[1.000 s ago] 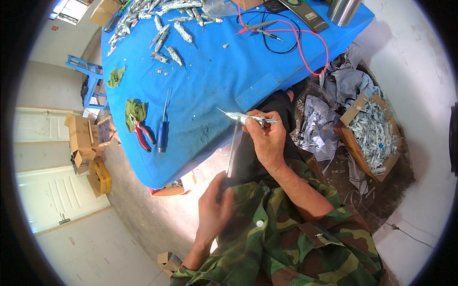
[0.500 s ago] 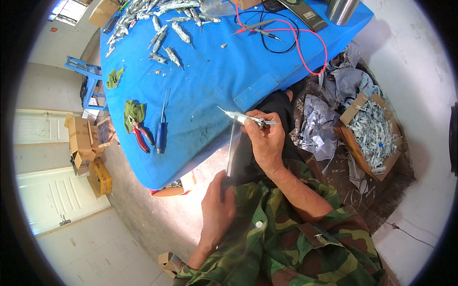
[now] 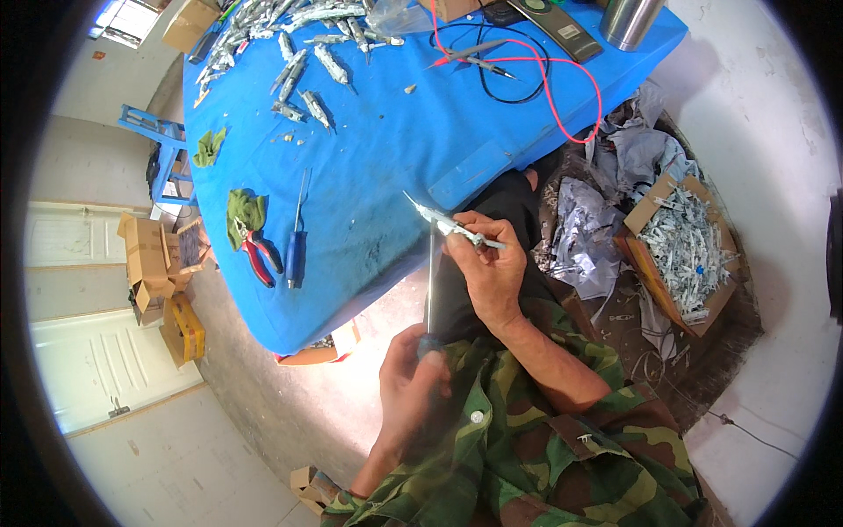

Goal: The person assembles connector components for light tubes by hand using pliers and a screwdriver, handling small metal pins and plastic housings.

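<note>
My right hand [image 3: 493, 272] is closed around a slim whitish-grey device [image 3: 432, 216] with a thin pointed tip, held above my lap near the table's edge. My left hand [image 3: 406, 382], lower down and slightly blurred, grips a screwdriver [image 3: 430, 299] by its dark blue handle. Its long metal shaft points up, and the end meets or overlaps the device's side; whether it sits in a screw I cannot tell. Several similar devices [image 3: 330, 64] lie heaped at the far left of the blue-covered table [image 3: 369, 149].
A second screwdriver [image 3: 297, 255], red-handled pliers [image 3: 260, 259] and a green cloth [image 3: 247, 211] lie on the table's left side. Red and black test leads [image 3: 549, 92] and a metal flask [image 3: 629, 22] are at the far right. A carton of white parts [image 3: 689, 250] stands right of my legs.
My left hand has turned and moved slightly right, bringing the screwdriver's handle into sight and its shaft more upright. The device in my right hand is tilted more steeply.
</note>
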Tool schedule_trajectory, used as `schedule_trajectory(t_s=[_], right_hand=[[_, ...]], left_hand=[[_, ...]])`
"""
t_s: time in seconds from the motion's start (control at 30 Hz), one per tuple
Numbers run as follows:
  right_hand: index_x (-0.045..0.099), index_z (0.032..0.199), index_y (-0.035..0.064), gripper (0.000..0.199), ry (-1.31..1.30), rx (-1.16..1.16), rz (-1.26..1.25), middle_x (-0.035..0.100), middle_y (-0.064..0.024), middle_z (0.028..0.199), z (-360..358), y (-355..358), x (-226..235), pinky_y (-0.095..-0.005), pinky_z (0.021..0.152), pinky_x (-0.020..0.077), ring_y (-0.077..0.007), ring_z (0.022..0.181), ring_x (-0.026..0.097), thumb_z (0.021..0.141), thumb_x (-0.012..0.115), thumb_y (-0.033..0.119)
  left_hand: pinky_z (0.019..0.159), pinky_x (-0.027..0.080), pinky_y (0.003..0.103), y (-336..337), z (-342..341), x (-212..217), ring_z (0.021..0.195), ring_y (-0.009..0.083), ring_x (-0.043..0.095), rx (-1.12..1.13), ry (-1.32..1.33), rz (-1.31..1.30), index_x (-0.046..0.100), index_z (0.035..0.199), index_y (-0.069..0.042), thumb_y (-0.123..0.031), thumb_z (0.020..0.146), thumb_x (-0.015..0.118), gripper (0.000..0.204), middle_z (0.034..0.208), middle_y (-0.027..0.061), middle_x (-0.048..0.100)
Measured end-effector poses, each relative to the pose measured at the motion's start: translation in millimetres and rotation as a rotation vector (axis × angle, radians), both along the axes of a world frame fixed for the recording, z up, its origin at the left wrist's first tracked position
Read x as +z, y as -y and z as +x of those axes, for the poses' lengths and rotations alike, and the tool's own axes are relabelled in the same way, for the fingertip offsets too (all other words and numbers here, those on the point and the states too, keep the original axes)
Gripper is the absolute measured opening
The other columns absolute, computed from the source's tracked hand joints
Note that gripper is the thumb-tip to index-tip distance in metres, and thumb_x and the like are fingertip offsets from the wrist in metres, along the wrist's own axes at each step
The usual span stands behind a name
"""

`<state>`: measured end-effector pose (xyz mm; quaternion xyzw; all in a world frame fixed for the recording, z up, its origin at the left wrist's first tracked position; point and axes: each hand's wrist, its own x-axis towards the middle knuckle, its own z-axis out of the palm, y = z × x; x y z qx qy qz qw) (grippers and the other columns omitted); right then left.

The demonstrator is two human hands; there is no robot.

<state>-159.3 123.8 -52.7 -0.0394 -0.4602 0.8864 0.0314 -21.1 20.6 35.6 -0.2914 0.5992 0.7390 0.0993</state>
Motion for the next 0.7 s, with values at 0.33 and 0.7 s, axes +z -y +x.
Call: schedule_trajectory(t_s=[0.33, 0.7], right_hand=[[0.057, 0.116, -0.0031, 0.028, 0.080, 0.239, 0.126, 0.067, -0.0117, 0.117, -2.6, -22.9, 10.9, -0.0271, 0.082, 0.0566, -0.0124, 0.097, 0.066, 0.092, 0.071, 0.002], [0.058, 0.109, -0.0020, 0.021, 0.074, 0.537, 0.509, 0.065, -0.0090, 0.080, -16.5, -26.9, 24.5, -0.0354, 0.063, 0.0512, -0.0167, 0.067, 0.062, 0.102, 0.050, 0.016]], left_hand=[[0.057, 0.050, 0.026, 8.7, 3.6, -14.6, 0.075, 0.0121, 0.060, -0.051, -0.052, -0.225, 0.052, 0.137, 0.003, -0.012, 0.098, 0.068, 0.045, 0.098, 0.0065, 0.062], [0.056, 0.048, 0.024, 28.7, 8.8, -12.2, 0.069, 0.0105, 0.060, -0.182, -0.096, -0.334, 0.055, 0.136, 0.004, -0.010, 0.097, 0.067, 0.043, 0.097, 0.0055, 0.064]])
